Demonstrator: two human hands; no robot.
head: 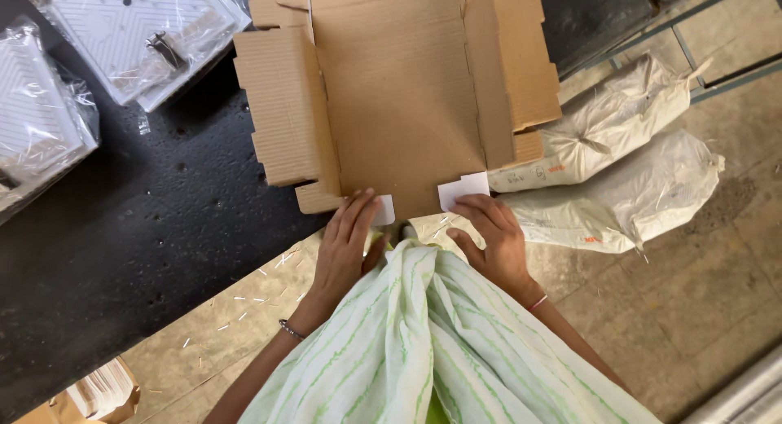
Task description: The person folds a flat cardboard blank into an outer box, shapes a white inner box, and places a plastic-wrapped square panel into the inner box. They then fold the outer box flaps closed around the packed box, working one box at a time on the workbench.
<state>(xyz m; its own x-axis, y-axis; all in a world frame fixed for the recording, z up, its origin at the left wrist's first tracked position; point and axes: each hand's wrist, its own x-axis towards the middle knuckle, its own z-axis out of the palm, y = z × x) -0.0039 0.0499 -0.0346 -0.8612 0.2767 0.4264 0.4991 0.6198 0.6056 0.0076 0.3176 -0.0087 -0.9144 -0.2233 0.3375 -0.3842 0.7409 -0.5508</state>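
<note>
Green-striped cloth hangs nearest the camera, draped over the person's front and reaching down between both forearms. Just beyond it the left hand lies flat, fingers together, on the near edge of the box, its fingertips over a small white label at that edge. The right hand rests at the same edge, to the right of the left hand, fingers slightly spread and touching a second white label; neither hand is closed around anything, so each grip is open and pressing.

The box is a flat, unfolded brown carton (flaps raised along its left and right sides) lying on the black counter, its near edge overhanging the counter's rim. Left of the box, on the counter, sit white square items in clear plastic bags. Right of the box, on the floor, lie two pale sacks.
</note>
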